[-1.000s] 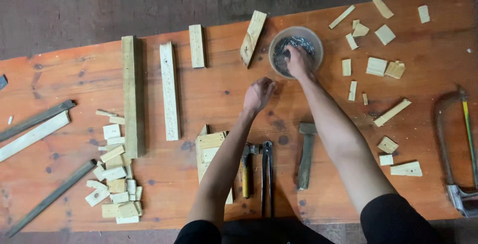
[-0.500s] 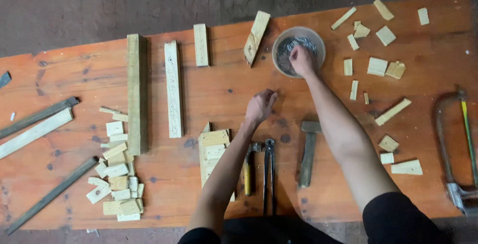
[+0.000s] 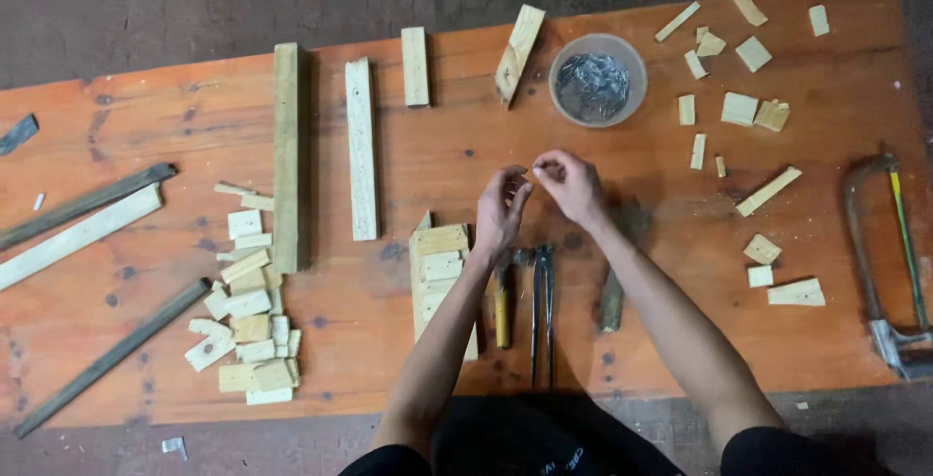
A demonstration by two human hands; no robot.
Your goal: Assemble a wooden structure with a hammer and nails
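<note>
**Hands meeting above the tool row**

You work over a long orange-brown workbench (image 3: 603, 340) scattered with offcuts. The biggest pieces are the long wooden battens (image 3: 288, 155) standing lengthwise left of centre. To your far right lies a hacksaw (image 3: 889, 253). Nearer you, a stack of short wood blocks (image 3: 439, 262) sits just left of your left forearm, with pincers (image 3: 541, 311) and a yellow-handled tool (image 3: 501, 311) lying between your arms and a hammer (image 3: 612, 296) partly under your right forearm.

The round clear bowl (image 3: 598, 79) holds a tangle of dark metal pieces, probably nails; it rests at the far edge, well apart from both hands, beyond and slightly right of them.

Your left hand (image 3: 501, 212) and right hand (image 3: 571, 185) are raised mid-bench, fingertips nearly touching. Both are curled in a pinch; anything held between the fingers is too small to make out.
</note>
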